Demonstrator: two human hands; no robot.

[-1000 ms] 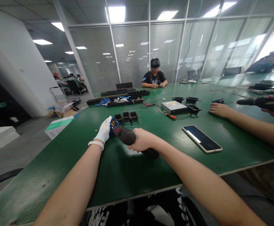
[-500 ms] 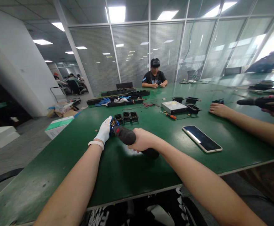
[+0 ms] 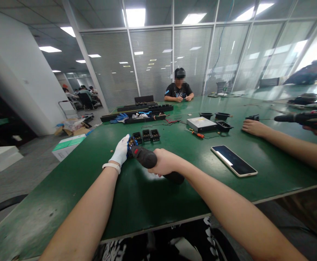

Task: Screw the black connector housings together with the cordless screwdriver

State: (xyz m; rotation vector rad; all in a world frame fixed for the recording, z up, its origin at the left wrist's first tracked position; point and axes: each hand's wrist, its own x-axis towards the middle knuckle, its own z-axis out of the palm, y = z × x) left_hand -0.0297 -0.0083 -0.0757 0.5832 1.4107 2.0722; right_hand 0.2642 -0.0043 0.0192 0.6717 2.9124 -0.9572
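My left hand (image 3: 120,151), in a white glove with blue fingertips, is closed on a small black box (image 3: 130,150) with brass-coloured parts inside. In my right hand (image 3: 164,161) is a black power drill (image 3: 145,157), fingers wrapped round its handle. The drill lies over the table with its front end pointing at the box; the tip meets it or hovers just over it, I cannot tell which. Several similar black boxes (image 3: 147,135) holding brass-coloured parts stand in a row just beyond. A tiny brass-coloured piece (image 3: 111,150) lies left of my glove.
To the right lies a phone (image 3: 233,160). Beyond it are an orange screwdriver (image 3: 196,133), a silver flat case (image 3: 201,124) and black trays (image 3: 223,126). A co-worker's hand (image 3: 252,128) rests at right, near another drill (image 3: 305,119). Black strips (image 3: 136,113) lie at the back; a person sits opposite.
Nearly everything holds still. My hands, the drill and the black box keep the same places; the view has shifted very slightly.
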